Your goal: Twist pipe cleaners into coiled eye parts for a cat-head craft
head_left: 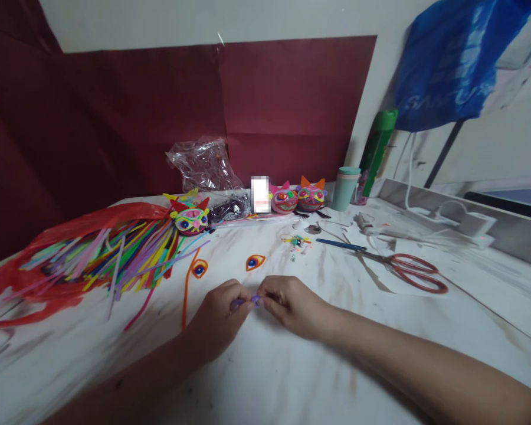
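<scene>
A small purple piece (256, 300) shows between my two hands, low in the middle of the view. My left hand (223, 310) pinches its left side, and my right hand (287, 301) pinches its right side; their fingertips nearly touch. Just beyond lie two eye shapes, one (199, 269) with a long orange strip (186, 295) running beside it, the other (255, 262) edged in orange. The exact shape of the purple piece is hidden by my fingers.
Many colored strips (97, 254) lie on a red plastic bag (48, 236) at left. Decorated heads (191, 219) stand along the back, near a green cup (346, 189). Red-handled scissors (413, 271) and a blue tool (340, 244) lie at right.
</scene>
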A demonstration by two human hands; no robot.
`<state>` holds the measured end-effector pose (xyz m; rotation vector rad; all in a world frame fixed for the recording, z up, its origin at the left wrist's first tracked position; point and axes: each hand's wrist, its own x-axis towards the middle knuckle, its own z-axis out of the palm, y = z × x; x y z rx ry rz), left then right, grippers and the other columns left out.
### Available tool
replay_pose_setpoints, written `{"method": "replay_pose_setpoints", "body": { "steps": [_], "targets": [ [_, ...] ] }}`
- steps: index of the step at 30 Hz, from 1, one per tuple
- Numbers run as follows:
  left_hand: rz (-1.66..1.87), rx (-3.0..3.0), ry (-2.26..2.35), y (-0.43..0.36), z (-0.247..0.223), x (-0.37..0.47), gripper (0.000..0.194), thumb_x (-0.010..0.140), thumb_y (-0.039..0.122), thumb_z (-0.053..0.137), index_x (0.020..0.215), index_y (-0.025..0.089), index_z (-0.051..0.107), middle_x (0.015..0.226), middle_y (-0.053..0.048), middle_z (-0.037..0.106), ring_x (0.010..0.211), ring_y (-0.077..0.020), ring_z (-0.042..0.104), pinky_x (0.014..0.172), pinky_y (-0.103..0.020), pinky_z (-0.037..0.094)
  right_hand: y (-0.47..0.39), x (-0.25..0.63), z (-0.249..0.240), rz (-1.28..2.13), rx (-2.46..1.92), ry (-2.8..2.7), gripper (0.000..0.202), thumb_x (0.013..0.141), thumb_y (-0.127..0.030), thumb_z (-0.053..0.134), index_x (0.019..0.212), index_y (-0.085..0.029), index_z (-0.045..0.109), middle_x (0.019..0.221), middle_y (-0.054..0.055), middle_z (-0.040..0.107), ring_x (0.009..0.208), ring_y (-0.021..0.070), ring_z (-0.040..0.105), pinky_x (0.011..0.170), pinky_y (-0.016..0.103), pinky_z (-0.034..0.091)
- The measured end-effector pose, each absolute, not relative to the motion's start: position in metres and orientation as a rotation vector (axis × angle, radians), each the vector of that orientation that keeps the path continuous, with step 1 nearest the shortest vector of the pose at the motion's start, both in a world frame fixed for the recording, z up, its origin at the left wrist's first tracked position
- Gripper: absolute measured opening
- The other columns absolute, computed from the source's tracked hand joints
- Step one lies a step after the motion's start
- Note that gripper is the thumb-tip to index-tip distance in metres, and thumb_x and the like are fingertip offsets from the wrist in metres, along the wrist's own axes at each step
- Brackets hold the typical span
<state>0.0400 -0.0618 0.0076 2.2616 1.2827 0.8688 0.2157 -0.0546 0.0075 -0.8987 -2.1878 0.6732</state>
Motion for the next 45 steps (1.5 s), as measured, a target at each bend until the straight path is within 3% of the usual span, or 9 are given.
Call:
{"method": "replay_pose_setpoints", "body": {
  "steps": [3, 8, 12, 17, 33, 38, 41, 45],
  "targets": [
    [0.864, 2.274, 1.264, -0.063, 0.010, 0.040, 0.012, 0.071, 0.014, 0.048, 0.060, 0.018, 0.051, 0.060, 0.004, 0.046, 0.056, -0.0109, 0.044, 0.053, -0.022, 0.033, -0.051, 0.217, 0.005, 0.858, -0.911, -2.150, 0.011, 0.078, -0.017, 0.051, 0.069, -0.015, 0.058, 0.059, -0.002, 0.049, 0.054, 0.0089, 0.041, 0.051, 0.020, 0.032],
    [1.046, 2.136, 1.267, -0.064, 0.013, 0.040, 0.013, 0.073, 0.017, 0.048, 0.060, 0.017, 0.050, 0.060, 0.004, 0.046, 0.057, -0.0107, 0.044, 0.054, -0.021, 0.035, -0.049, 0.208, -0.001, 1.323, -0.858, -1.764, 0.027, 0.072, -0.041, 0.062, 0.069, -0.015, 0.055, 0.056, -0.005, 0.042, 0.052, 0.0080, 0.036, 0.049, 0.021, 0.030],
    [1.139, 2.102, 1.283, -0.066, 0.010, 0.043, 0.014, 0.075, 0.019, 0.048, 0.061, 0.017, 0.052, 0.061, 0.003, 0.047, 0.060, -0.0116, 0.046, 0.057, -0.022, 0.037, -0.055, 0.202, -0.005, 1.268, -0.820, -1.659, 0.033, 0.073, -0.047, 0.059, 0.067, -0.015, 0.053, 0.059, -0.003, 0.045, 0.056, 0.0092, 0.040, 0.054, 0.022, 0.033],
    [1.012, 2.204, 1.291, -0.064, 0.010, 0.042, 0.012, 0.075, 0.017, 0.048, 0.065, 0.017, 0.056, 0.063, 0.002, 0.049, 0.061, -0.0116, 0.049, 0.058, -0.022, 0.037, -0.055, 0.206, -0.004, 1.054, -0.901, -1.788, 0.027, 0.083, -0.037, 0.049, 0.068, -0.015, 0.054, 0.058, -0.003, 0.043, 0.055, 0.0093, 0.037, 0.052, 0.022, 0.030],
    [0.774, 2.345, 1.247, -0.064, 0.012, 0.038, 0.013, 0.076, 0.016, 0.048, 0.065, 0.016, 0.055, 0.064, 0.002, 0.048, 0.059, -0.0108, 0.046, 0.057, -0.022, 0.034, -0.056, 0.217, 0.006, 0.643, -0.891, -2.278, 0.013, 0.075, -0.008, 0.048, 0.072, -0.014, 0.059, 0.066, 0.001, 0.055, 0.059, 0.0094, 0.047, 0.056, 0.019, 0.035],
    [0.898, 2.205, 1.285, -0.064, 0.019, 0.038, 0.012, 0.072, 0.016, 0.050, 0.061, 0.016, 0.054, 0.062, 0.003, 0.047, 0.058, -0.0105, 0.044, 0.054, -0.021, 0.033, -0.053, 0.213, 0.005, 1.049, -0.925, -2.019, 0.017, 0.078, -0.027, 0.053, 0.068, -0.014, 0.058, 0.058, -0.002, 0.048, 0.053, 0.0086, 0.041, 0.051, 0.020, 0.032],
    [1.028, 1.982, 1.320, -0.063, 0.017, 0.039, 0.013, 0.073, 0.022, 0.050, 0.061, 0.017, 0.051, 0.058, 0.005, 0.043, 0.054, -0.0096, 0.040, 0.050, -0.020, 0.031, -0.051, 0.209, 0.005, 1.329, -0.859, -1.739, 0.027, 0.073, -0.041, 0.060, 0.070, -0.014, 0.059, 0.061, -0.002, 0.051, 0.056, 0.0094, 0.043, 0.055, 0.022, 0.036],
    [1.099, 1.857, 1.337, -0.064, 0.009, 0.042, 0.016, 0.075, 0.027, 0.050, 0.063, 0.017, 0.052, 0.057, 0.005, 0.044, 0.055, -0.0097, 0.040, 0.052, -0.020, 0.032, -0.054, 0.202, 0.000, 1.398, -0.802, -1.581, 0.033, 0.065, -0.047, 0.065, 0.069, -0.015, 0.058, 0.063, -0.001, 0.053, 0.059, 0.0104, 0.046, 0.059, 0.024, 0.038]
  ]
}}
